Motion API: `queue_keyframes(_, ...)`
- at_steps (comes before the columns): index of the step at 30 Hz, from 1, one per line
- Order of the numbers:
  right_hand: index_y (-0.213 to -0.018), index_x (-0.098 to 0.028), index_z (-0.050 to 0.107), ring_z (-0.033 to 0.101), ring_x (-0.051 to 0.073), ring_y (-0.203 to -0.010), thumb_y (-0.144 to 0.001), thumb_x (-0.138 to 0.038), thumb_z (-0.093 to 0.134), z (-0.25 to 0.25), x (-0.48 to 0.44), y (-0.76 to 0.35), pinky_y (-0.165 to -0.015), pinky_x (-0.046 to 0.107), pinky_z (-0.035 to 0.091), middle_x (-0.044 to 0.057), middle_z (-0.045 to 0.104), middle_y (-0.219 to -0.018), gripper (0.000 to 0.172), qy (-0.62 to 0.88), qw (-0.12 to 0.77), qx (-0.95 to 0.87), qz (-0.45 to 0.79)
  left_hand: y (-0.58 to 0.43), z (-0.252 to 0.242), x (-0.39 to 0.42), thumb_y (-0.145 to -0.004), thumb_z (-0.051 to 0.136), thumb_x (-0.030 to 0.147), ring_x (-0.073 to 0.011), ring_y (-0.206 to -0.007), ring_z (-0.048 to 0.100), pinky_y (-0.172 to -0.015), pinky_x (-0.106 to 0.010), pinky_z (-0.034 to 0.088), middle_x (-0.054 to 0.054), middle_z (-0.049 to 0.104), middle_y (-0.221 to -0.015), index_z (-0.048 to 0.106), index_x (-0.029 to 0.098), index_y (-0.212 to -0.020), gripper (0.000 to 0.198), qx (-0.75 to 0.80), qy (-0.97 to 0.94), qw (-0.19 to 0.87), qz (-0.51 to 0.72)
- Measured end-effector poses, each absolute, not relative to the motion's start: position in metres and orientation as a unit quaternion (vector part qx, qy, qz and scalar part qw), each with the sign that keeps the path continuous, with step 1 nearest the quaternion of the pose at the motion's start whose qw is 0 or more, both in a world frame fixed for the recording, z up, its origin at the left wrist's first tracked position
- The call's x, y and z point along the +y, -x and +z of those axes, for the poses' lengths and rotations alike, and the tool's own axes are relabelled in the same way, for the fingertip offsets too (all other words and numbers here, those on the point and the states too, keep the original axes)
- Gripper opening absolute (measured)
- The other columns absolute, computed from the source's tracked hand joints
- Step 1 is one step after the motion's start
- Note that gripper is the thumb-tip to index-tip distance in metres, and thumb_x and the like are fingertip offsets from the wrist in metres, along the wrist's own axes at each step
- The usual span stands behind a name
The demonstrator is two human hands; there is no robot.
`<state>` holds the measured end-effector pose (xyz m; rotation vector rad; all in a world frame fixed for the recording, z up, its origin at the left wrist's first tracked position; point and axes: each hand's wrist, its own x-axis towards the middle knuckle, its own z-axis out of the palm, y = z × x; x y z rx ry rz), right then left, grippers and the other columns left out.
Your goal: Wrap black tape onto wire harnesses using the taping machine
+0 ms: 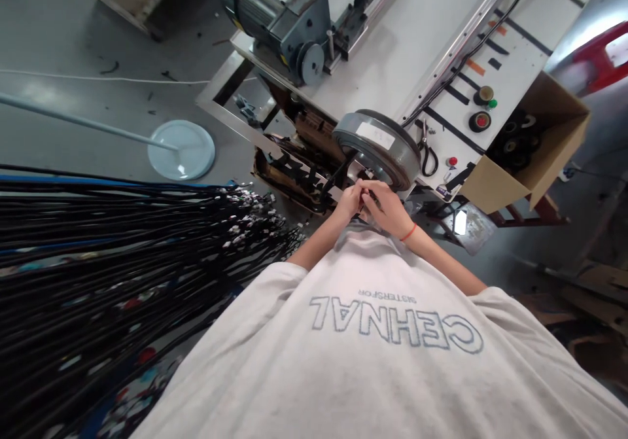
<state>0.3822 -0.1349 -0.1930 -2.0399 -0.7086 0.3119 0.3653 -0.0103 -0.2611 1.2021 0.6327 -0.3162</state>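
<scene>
Got left hand (349, 201) and right hand (387, 209) bunched together just beside big grey roll (385, 156), over at white table's (387, 66) edge. Can't tell if pinching anything. Also seeing scissors (428, 158), motor (260, 15), cardboard box (564, 131), black cables (122, 243), grey floor (122, 43).

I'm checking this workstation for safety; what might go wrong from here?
The bare left hand and bare right hand meet close beside the large round grey roll and might get pinched if it turned.

Long black cable-like strands with white ends spread to the person's left and might snag the left hand if it swings sideways.
</scene>
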Motion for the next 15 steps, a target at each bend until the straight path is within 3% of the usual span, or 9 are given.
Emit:
queue_keyframes(4, -0.11, -0.021, 0.064, 0.061, 0.023, -0.107, -0.098, -0.033, 0.042, -0.183, -0.159, -0.366, -0.097, 0.041, 0.047, 0.011, 0.068, -0.111, 0.028, 0.825, 0.493, -0.248, 0.12, -0.364, -0.257, -0.005, -0.072, 0.081, 0.044, -0.0105, -0.058, 0.051, -0.06, -0.023, 0.041, 0.002, 0.056, -0.06, 0.057, 0.015, -0.065, 0.038, 0.27, -0.607, 0.739, -0.114)
queue_keyframes(9, -0.102, -0.022, 0.065, 0.063, 0.022, -0.098, -0.097, -0.03, 0.044, -0.18, -0.168, -0.36, -0.091, 0.039, 0.049, 0.009, 0.069, -0.103, 0.023, 0.83, 0.497, -0.224, 0.119, -0.363, -0.255, -0.002, -0.085, 0.057, 0.064, -0.012, -0.055, 0.056, -0.058, -0.025, 0.044, -0.003, 0.06, -0.062, 0.06, 0.014, -0.069, 0.052, 0.295, -0.454, 0.806, -0.237)
queue_keyframes(13, -0.104, -0.022, 0.065, 0.064, 0.021, -0.097, -0.097, -0.026, 0.041, -0.181, -0.162, -0.362, -0.09, 0.038, 0.05, 0.009, 0.069, -0.101, 0.025, 0.822, 0.502, -0.245, 0.112, -0.361, -0.257, -0.007, -0.08, 0.07, 0.054, -0.0089, -0.059, 0.057, -0.063, -0.022, 0.046, -0.001, 0.061, -0.067, 0.06, 0.013, -0.075, 0.042, 0.298, -0.445, 0.827, -0.172)
queue_keyframes(15, -0.113, -0.021, 0.064, 0.061, 0.022, -0.108, -0.096, -0.023, 0.038, -0.186, -0.154, -0.365, -0.098, 0.04, 0.048, 0.011, 0.068, -0.112, 0.031, 0.836, 0.474, -0.259, 0.098, -0.36, -0.261, -0.008, -0.074, 0.078, 0.048, -0.0092, -0.061, 0.057, -0.063, -0.022, 0.045, 0.0, 0.061, -0.067, 0.059, 0.014, -0.076, 0.039, 0.291, -0.461, 0.824, -0.156)
